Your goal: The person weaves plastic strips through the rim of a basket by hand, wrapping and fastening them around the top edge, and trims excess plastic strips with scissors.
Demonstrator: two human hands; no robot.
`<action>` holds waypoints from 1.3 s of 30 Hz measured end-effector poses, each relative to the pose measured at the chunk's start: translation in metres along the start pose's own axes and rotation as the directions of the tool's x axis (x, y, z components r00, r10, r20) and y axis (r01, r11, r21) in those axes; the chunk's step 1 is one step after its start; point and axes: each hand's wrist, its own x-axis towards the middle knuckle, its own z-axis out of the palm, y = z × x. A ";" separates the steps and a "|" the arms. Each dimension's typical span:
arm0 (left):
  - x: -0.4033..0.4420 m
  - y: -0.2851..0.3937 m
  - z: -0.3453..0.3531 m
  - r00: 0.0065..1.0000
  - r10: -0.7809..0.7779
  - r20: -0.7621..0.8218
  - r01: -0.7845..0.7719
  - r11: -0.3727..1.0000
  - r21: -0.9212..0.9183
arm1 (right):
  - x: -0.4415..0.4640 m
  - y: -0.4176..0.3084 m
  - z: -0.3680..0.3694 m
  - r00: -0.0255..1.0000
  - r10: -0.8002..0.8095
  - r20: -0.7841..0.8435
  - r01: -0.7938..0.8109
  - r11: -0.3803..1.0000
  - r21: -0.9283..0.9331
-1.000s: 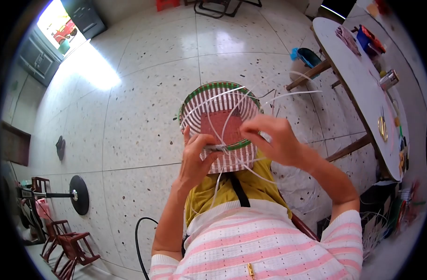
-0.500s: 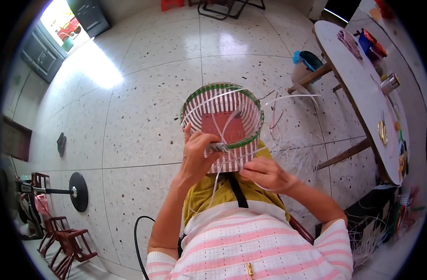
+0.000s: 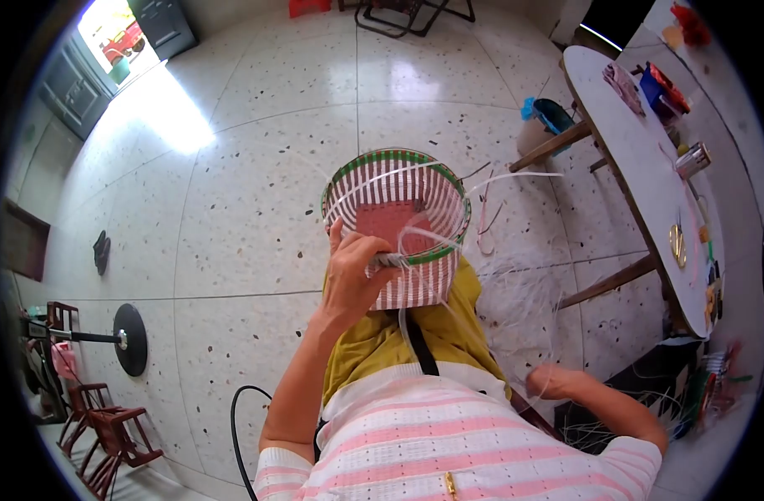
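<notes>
A round basket (image 3: 436,275) with red-and-white striped sides, a green rim and a red base rests at my lap, its opening facing up. My left hand (image 3: 357,271) is closed on the near part of the rim, thumb outside, with a greyish bundle at the fingers. Thin white strips (image 3: 428,234) cross the opening and loop near the rim; another sticks out to the right. My right hand (image 3: 549,382) is low at the right, away from the basket, fingers curled and blurred. A faint strip seems to run near it, but its hold is unclear.
An oval white table (image 3: 624,159) stands at the right with a can, scissors and a blue container. Under its far side is a bin (image 3: 536,134). Loose white strips (image 3: 524,292) lie on the floor. Small wooden chairs (image 3: 119,434) and a round black base (image 3: 131,340) are at the left.
My right hand has moved from above the basket down past its near side and out to the lower right. The white strips have shifted. My left hand stays on the rim.
</notes>
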 end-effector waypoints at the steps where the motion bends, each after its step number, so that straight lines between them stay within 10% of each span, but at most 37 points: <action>1: 0.001 0.000 0.000 1.000 0.002 -0.005 -0.002 1.000 -0.002 | -0.005 0.004 -0.001 0.987 0.056 0.153 -0.066 0.996 0.059; 4: -0.001 0.000 0.003 1.000 0.003 -0.013 -0.003 1.000 0.010 | 0.006 -0.007 -0.045 0.976 0.060 0.209 -0.121 0.948 0.293; 6: 0.000 0.000 0.001 1.000 0.005 -0.012 -0.005 1.000 -0.008 | 0.036 -0.007 -0.071 0.980 0.070 -0.186 -0.025 0.972 0.233; 8: -0.002 0.000 0.002 1.000 0.014 -0.001 -0.014 1.000 0.001 | 0.083 -0.031 -0.102 0.759 0.107 -0.643 0.325 0.793 0.515; 13: -0.005 -0.001 -0.004 0.999 0.047 0.015 -0.047 0.999 -0.001 | 0.151 -0.103 -0.151 0.855 -0.008 -0.519 0.487 0.359 0.796; 17: -0.003 -0.001 -0.006 0.999 0.045 0.031 -0.044 0.998 -0.035 | 0.163 -0.110 -0.147 0.847 0.009 -0.531 0.485 0.396 0.780; 22: -0.002 -0.003 -0.002 0.999 0.046 0.023 -0.045 0.998 -0.048 | 0.146 -0.120 -0.160 0.942 0.175 -0.288 0.325 -0.246 0.913; 29: -0.003 -0.005 -0.002 0.999 0.034 0.017 -0.034 0.999 -0.038 | 0.161 -0.126 -0.162 0.934 0.250 -0.256 0.299 -0.151 0.942; 34: -0.005 -0.005 -0.002 1.000 0.030 0.010 -0.029 0.998 -0.053 | 0.117 -0.081 -0.129 0.945 0.126 -0.302 0.195 0.524 0.829; 39: -0.001 -0.006 -0.002 0.998 0.066 -0.003 -0.066 0.996 -0.065 | 0.058 0.009 -0.033 0.955 0.291 -0.061 -0.164 0.687 0.707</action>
